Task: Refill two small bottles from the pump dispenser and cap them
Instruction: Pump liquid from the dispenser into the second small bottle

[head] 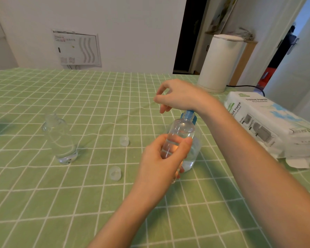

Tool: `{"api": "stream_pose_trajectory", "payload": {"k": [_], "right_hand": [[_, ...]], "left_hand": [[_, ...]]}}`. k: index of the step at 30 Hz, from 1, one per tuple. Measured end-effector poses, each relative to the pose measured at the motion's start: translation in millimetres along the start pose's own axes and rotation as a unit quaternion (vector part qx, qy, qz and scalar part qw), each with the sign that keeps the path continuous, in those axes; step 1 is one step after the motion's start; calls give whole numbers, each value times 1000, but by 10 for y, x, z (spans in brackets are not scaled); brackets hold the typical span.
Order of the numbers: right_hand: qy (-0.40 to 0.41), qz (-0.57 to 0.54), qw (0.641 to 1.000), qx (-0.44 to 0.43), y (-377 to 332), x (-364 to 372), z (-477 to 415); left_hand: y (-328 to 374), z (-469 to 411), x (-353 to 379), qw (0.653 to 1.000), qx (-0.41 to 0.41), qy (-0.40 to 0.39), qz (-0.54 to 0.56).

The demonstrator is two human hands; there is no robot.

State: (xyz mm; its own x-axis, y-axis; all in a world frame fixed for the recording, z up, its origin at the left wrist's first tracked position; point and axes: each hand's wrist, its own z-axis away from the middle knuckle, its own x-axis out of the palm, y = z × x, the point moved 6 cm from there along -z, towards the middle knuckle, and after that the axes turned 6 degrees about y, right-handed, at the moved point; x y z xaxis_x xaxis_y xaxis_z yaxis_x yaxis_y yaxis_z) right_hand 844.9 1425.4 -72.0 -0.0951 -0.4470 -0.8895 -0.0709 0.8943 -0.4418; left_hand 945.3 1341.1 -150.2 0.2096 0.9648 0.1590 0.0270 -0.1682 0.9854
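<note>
The left hand [161, 158] grips a small clear plastic bottle [179, 130] by its lower half and holds it off the green checked tabletop [79, 203]. The bottle's mouth is tucked under the blue head of the clear pump dispenser [188, 114], which stands just behind it. The right hand [175, 97] grasps nothing: its fingers are loosely curled, and the heel of the wrist bears down on the pump head.

The chief risk, as I judge it, is liquid missing the narrow mouth. The neck sits so close to the blue spout that their alignment cannot be made out, and a slight drift of the lifted bottle would send a squirt onto the cloth. Pressing with the wrist rather than the fingertips gives poor control, so an off-centre push could tip the dispenser. The held bottle already looks partly full, so it may overflow.

A second small clear bottle [61, 140] stands uncapped well to the left, and a knock would spill it. Two translucent caps [124, 141] lie loose between the bottles and could roll off.
</note>
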Motion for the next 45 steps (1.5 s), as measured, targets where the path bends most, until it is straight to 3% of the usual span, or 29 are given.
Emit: {"api": "stream_pose_trajectory", "payload": {"k": [6, 45], "right_hand": [[28, -8, 1000, -10, -17, -118, -27], [5, 1, 1000, -3, 3, -28, -11]], "left_hand": [[29, -6, 17, 1000, 9, -9, -2], [12, -7, -6, 1000, 5, 2, 7]]}}
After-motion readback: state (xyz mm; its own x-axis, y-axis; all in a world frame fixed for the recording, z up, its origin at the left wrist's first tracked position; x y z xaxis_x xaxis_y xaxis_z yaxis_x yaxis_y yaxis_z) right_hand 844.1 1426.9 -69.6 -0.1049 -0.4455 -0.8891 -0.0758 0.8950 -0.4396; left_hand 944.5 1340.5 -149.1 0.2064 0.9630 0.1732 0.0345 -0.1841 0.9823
